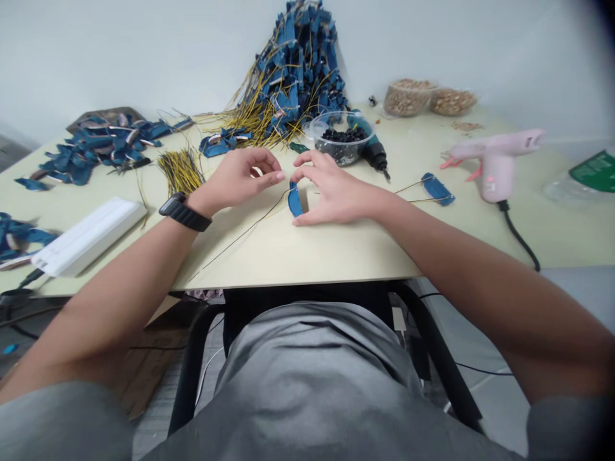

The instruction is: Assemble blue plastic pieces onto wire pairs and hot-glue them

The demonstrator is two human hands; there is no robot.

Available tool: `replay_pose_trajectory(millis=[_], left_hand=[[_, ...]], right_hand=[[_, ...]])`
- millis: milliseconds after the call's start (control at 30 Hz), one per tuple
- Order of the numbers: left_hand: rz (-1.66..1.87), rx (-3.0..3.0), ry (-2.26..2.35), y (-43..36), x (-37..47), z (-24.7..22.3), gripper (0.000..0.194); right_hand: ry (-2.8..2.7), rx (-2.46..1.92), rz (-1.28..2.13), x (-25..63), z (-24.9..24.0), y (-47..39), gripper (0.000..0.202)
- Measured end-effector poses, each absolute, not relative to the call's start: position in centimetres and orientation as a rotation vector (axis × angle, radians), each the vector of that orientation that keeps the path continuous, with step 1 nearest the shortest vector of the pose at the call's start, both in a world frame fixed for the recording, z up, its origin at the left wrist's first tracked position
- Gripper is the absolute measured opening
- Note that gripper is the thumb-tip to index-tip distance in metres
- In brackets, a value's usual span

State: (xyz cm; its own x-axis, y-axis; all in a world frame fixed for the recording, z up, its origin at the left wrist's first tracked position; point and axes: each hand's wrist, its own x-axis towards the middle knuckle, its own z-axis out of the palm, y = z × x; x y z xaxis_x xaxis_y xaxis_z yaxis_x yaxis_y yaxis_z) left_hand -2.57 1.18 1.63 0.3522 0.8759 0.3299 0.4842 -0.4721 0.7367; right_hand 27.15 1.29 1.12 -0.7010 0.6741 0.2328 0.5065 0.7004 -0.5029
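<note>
My right hand [334, 186] grips a small curved blue piece [295, 200] between thumb and fingers, just above the table. A thin black wire and a yellow wire run from this piece toward the table's front edge on the left. Close beside it, my left hand [243, 176] has its thumb and index finger pinched together near the piece's upper end. Whatever is between those fingertips is too small to make out. A similar blue piece [437, 189] with two wires lies to the right of my right forearm.
Behind my hands stand a tub of black parts [342, 144], a power driver [375, 152] and a tall heap of wired blue pieces [298, 70]. A pink glue gun [497, 163] stands right. Left are cut wires [180, 171], a white box [91, 235] and more blue pieces [96, 147].
</note>
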Motion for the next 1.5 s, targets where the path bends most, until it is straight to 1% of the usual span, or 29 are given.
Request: replay_pose_trajectory(millis=[133,267,333,633,833,900,1033,1200,1367,1500], left_hand=[[0.867,2.260,1.178,0.5,-2.0,2.1,0.082],[0.752,2.347,1.097,-0.2,-1.2,2.1,0.102],[0.719,2.361,1.078,-0.4,-0.9,1.9,0.108],[0.636,2.360,1.129,-0.4,-1.0,1.4,0.112],[0.582,2.336,1.203,-0.5,-1.1,1.7,0.108],[0.565,2.354,1.231,-0.5,-1.2,1.6,0.108],[0.594,2.390,1.231,-0.3,-0.9,1.1,0.110],[0.554,2.401,1.264,-0.4,-0.1,0.7,0.114],[0.574,2.397,1.227,-0.1,0.0,0.5,0.108],[0.594,2.392,1.187,0.0,0.0,0.7,0.100]], right_hand=[[-2.512,-0.967,0.562,27.1,1.1,1.3,0.078],[-2.515,-1.014,0.580,27.1,1.2,1.6,0.073],[-2.521,-1.024,0.600,27.1,1.2,1.8,0.072],[-2.545,-1.030,0.610,27.0,1.3,1.9,0.084],[-2.540,-1.003,0.618,28.3,1.6,3.0,0.097],[-2.534,-0.976,0.619,29.0,1.9,3.6,0.098],[-2.486,-0.967,0.569,30.1,2.2,4.8,0.089],[-2.370,-1.046,0.453,30.3,1.6,5.6,0.065],[-2.356,-1.038,0.415,30.4,0.9,5.9,0.045],[-2.340,-1.070,0.428,30.3,0.8,6.0,0.039]])
